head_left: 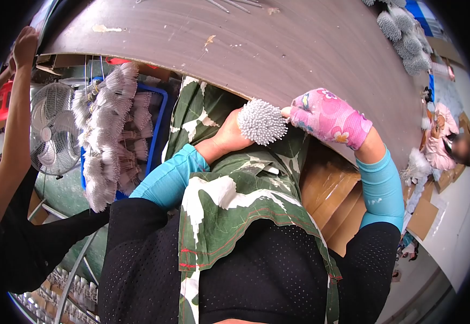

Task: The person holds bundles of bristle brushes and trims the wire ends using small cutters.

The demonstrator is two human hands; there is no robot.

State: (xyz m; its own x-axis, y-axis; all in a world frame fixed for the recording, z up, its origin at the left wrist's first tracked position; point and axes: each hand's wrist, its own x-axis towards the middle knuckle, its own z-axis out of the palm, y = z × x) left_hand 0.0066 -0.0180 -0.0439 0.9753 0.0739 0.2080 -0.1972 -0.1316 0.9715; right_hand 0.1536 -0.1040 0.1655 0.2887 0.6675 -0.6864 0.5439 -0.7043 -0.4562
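My left hand [229, 133] is wrapped around a bundle of thin stems with silvery-grey tips [262, 122]. The tips face up in a round, dense head, held above my lap near the table's front edge. My right hand [329, 119], in a pink flowered fingerless glove, is closed, with its fingertips at the right side of that head. Whether a single stem is between those fingers cannot be made out. The stems below the head are hidden by my left hand.
The brown table [278, 48] curves in front of me, with a few grey stems [227, 4] at its far edge. More grey-tipped bundles [402, 32] are at the far right. White bundles [111, 135] hang left beside a blue crate [162, 108] and a fan [54, 129]. A co-worker's arm [14, 124] is at far left.
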